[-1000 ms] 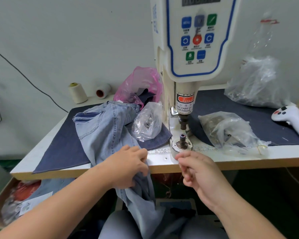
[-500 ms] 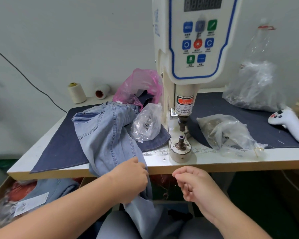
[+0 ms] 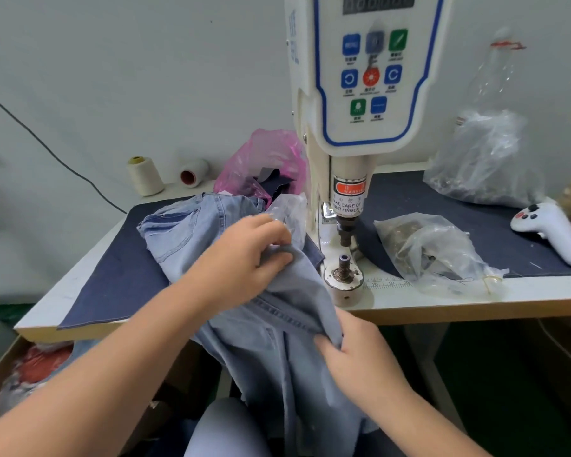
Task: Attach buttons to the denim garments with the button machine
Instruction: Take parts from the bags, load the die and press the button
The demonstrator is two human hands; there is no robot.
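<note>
The pale denim garment (image 3: 192,239) was draped over the front edge of the tabletop (image 3: 475,301), part of it lying on the dark cloth (image 3: 112,278) toward the left side and the rest hanging down below the edge. The left hand (image 3: 244,258) was held in a closed grip on a fold of the denim just beside the button machine (image 3: 353,133) — thumb under, fingers curled over the top. The right hand (image 3: 360,354) was pinched on the waistband edge, below the front edge of the tabletop.

The lower post (image 3: 344,262) of the machine stood uncovered, a small part seemingly already seated on top; the upper punch (image 3: 346,230) hung directly above it. No denim was yet laid between the two.

Several risks could be judged from this. If the fabric were dragged carelessly across the post, the seated part could be knocked off or tilted, and a crooked button would result. If extra folds were carried in with the waistband, two layers could be riveted together. The left fingers were close to the punch — a warning label (image 3: 348,199) was fixed there — so a press triggered early could catch them. The clear bag (image 3: 287,209) behind the left hand could also be pushed or snagged as the denim was drawn across, and its contents spilled.
</note>
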